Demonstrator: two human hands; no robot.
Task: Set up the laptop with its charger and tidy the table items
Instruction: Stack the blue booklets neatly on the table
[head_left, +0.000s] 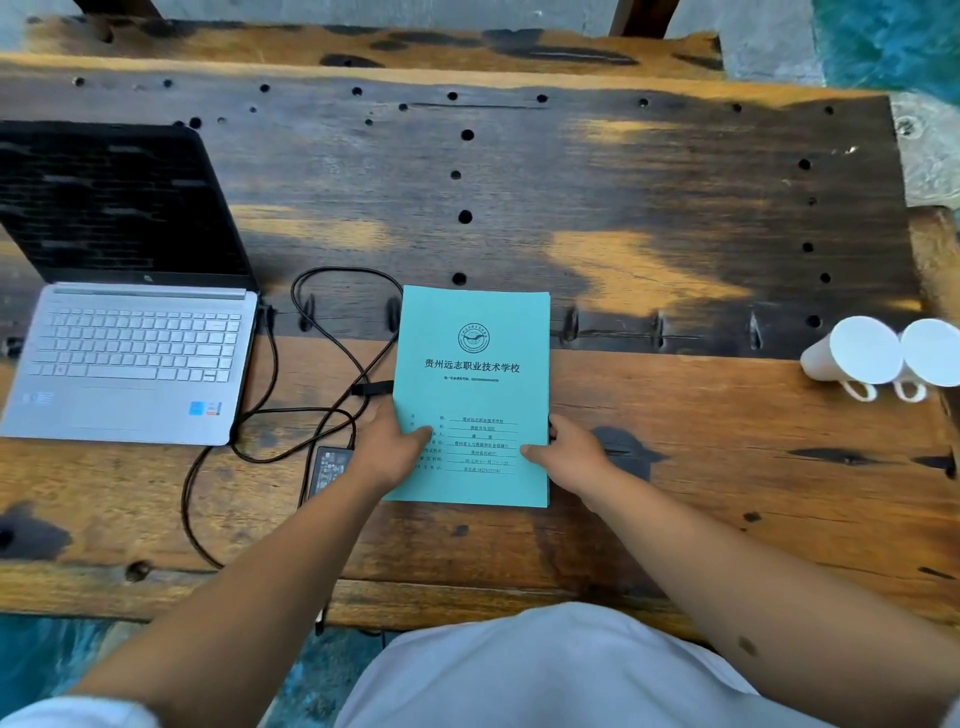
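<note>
A teal booklet with printed text lies on the wooden table in front of me. My left hand grips its lower left edge, thumb on the cover. My right hand grips its lower right edge the same way. An open silver laptop with a dark screen stands at the left. A black charger cable loops from the laptop's right side to the charger brick, which lies partly under my left wrist.
Two white mugs lie on their sides at the table's right edge, handles toward me. The tabletop has many drilled holes. The near table edge runs just in front of my lap; blue-green floor shows beyond the edges.
</note>
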